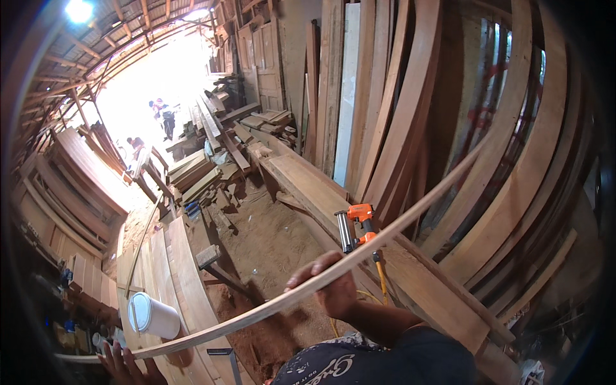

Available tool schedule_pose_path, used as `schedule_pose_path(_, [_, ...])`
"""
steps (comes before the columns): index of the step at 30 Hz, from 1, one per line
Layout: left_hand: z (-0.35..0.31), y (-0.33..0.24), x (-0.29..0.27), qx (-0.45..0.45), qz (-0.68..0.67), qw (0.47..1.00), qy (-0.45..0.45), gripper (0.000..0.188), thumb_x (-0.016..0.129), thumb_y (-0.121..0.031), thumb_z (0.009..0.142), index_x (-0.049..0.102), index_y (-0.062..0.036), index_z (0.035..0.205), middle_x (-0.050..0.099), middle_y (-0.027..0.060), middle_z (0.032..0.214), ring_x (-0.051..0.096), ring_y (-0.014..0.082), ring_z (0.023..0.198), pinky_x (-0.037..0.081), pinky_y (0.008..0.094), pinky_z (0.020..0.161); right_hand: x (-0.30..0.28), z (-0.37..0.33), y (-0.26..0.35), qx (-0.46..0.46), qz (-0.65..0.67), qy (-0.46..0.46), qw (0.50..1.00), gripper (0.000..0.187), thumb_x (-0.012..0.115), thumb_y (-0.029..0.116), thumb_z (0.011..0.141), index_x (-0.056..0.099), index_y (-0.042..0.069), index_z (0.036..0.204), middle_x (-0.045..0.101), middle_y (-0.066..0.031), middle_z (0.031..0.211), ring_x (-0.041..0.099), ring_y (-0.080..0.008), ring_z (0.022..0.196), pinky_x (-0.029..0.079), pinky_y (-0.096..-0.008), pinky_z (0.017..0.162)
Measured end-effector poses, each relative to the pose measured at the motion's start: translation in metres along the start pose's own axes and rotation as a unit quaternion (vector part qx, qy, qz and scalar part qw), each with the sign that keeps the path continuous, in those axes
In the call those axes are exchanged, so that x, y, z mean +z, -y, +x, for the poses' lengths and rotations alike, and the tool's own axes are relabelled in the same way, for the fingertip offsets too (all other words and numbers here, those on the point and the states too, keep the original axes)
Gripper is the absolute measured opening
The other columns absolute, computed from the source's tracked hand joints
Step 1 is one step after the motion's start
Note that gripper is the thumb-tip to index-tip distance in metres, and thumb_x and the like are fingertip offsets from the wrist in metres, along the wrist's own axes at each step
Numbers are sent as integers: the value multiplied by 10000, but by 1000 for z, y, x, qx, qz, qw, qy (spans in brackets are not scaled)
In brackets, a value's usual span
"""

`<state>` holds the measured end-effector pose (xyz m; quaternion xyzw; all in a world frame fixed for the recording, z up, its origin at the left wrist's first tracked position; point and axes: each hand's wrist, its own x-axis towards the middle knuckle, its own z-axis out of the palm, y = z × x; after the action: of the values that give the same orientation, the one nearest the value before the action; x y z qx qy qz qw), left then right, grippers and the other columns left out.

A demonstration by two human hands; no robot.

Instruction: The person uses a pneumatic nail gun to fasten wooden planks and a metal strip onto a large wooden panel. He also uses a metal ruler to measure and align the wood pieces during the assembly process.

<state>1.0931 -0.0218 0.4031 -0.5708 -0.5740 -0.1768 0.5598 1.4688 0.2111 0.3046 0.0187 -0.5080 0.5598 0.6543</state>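
The strip (321, 279), a long thin wooden slat, runs in a curve across the view from lower left to upper right, held off the ground by both hands. The right hand (330, 285) grips it near the middle, fingers clenched over its top edge; the left hand (122, 366) is at its lower left end, fingers spread and only partly in view, so I cannot tell whether they close on the wood. As far as it shows, the strip is lifted and bowed but not yet set against or fixed to anything, and the orange nail gun (359, 224) lies untouched on a wide plank (410, 282) just behind it, its yellow hose trailing down. A white bucket (154, 316) lies on its side on stacked boards (173, 269) at the left. The floor (269, 244) is bare earth with sawdust and offcuts. The room is a timber shed: planks lean against the right wall, more are piled at the left, and people stand far off in the bright open end.
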Motion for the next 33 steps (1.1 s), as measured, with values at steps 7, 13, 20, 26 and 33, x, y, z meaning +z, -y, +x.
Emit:
schedule_pose_path(7, [46,-31,98,34,-154,984,-85,450,609,-389,1098,554,-134,1465,605,174,1492,544,470,1426,341,696,1227,-23,-31,58,-216,-119,-105,963,357,491,446,1138,438,93,1153,695,-250,970,745,-351,825,659,-501,719])
schedule_pose_path(13, [128,-109,153,75,-291,939,-170,485,565,-494,1101,564,-147,1440,606,151,1502,518,441,1452,349,683,1227,-36,-60,94,-364,-200,-232,880,392,454,515,1134,424,128,1192,672,-207,925,710,-332,816,645,-544,675])
schedule_pose_path(20, [229,-318,143,4,-568,806,-166,712,890,-47,779,640,-151,1438,491,172,1610,418,440,1529,260,653,1268,-39,-76,226,-495,-210,-331,776,528,360,577,1139,591,120,1268,691,-132,1162,678,-307,1126,574,-434,1055])
schedule_pose_path(26, [226,-390,107,64,-698,705,-109,749,887,-241,833,594,-150,1516,432,197,1650,380,428,1546,278,636,1266,-72,-103,416,-564,-224,-396,689,616,225,445,1175,525,-87,1253,636,-255,1122,662,-363,1069,572,-507,1012])
schedule_pose_path(33, [40,-418,165,131,-679,646,325,483,812,-322,918,718,-102,1338,702,155,1331,635,368,1278,456,525,1148,-107,-175,657,-493,-426,-355,670,683,139,461,1160,543,-84,1242,631,-246,1109,643,-379,1051,531,-531,1041])
